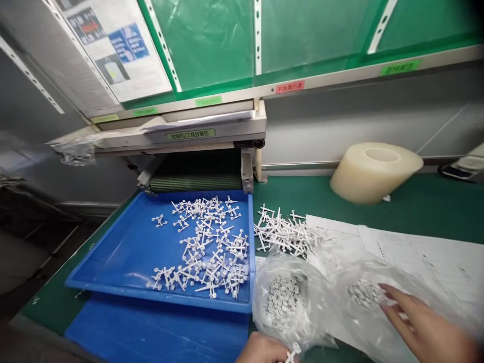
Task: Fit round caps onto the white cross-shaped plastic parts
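Note:
My left hand [263, 348], cut off by the lower edge, is closed on a small white plastic piece [292, 354] with short arms. Over the right clear bag my right hand [423, 320] reaches in, fingers stretched and slightly apart, tips at a pile of small silvery-white round parts [363, 294]. Nothing visible is held in it. Left of that bag, another clear plastic bag [317, 287] stands open, filled with similar small round parts [283, 302]. Behind the bags lies a heap of white stick-like plastic pieces [282, 232].
A blue tray [132, 257] with many white branched pieces [212, 247] sits left, below a small conveyor's end [196, 182]. A big roll of clear tape [372, 174] stands at the back right. Printed paper sheets [427, 252] lie on the green table [291, 194].

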Available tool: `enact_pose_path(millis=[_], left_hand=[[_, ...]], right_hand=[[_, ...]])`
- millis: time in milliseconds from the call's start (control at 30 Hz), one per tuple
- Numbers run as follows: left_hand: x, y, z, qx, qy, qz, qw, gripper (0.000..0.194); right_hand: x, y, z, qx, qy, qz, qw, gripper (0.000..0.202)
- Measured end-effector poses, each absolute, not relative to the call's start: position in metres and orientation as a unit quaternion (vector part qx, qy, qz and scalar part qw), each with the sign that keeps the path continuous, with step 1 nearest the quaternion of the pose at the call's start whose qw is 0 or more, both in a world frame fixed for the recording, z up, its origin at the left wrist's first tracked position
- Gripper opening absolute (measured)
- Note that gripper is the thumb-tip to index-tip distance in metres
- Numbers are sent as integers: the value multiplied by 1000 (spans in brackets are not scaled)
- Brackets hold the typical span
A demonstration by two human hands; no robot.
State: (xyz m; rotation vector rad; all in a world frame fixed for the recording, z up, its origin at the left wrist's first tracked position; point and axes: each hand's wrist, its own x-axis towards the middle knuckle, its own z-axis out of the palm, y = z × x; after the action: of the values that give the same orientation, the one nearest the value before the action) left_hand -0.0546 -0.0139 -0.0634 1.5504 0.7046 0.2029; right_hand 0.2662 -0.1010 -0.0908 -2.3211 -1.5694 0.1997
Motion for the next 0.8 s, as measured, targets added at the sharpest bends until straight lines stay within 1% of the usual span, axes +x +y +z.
enact_pose_path(millis=[33, 100, 167, 200, 267, 300, 333, 367, 500, 633, 800], left_hand=[[-56, -16, -60, 690, 312, 96, 646, 51], [-58, -19, -55, 700, 321, 105, 629, 53], [-59, -21, -54, 695, 332, 109, 629, 51], [-59, -22, -57, 691, 331, 108, 634, 49], [-59, -25, -68, 688, 332, 106, 636, 44], [-58, -26, -74, 691, 332, 105, 634, 41], [-58, -28, -81, 695, 331, 106, 629, 39], [-58, -30, -86, 699, 331, 108, 624, 38], [-60, -34, -88, 698, 342, 118, 618, 42], [-59, -29, -68, 679, 343, 120, 637, 44], [-56, -21, -46, 661, 346, 121, 654, 34]], right_hand=[[261, -99, -88, -811, -563, 65, 142, 29], [241, -94, -76, -792, -594, 34, 137, 33], [211, -87, -60, -753, -633, 35, 175, 27], [195, -81, -53, -715, -667, 42, 207, 23], [163, -64, -43, -622, -748, 95, 210, 21], [148, -54, -41, -602, -770, 112, 178, 25], [136, -43, -42, -602, -780, 119, 125, 28], [126, -32, -45, -609, -777, 122, 99, 28], [104, -4, -62, -650, -752, 106, 28, 25], [98, 2, -70, -653, -750, 101, 4, 23], [102, 0, -69, -652, -749, 120, 26, 21]])
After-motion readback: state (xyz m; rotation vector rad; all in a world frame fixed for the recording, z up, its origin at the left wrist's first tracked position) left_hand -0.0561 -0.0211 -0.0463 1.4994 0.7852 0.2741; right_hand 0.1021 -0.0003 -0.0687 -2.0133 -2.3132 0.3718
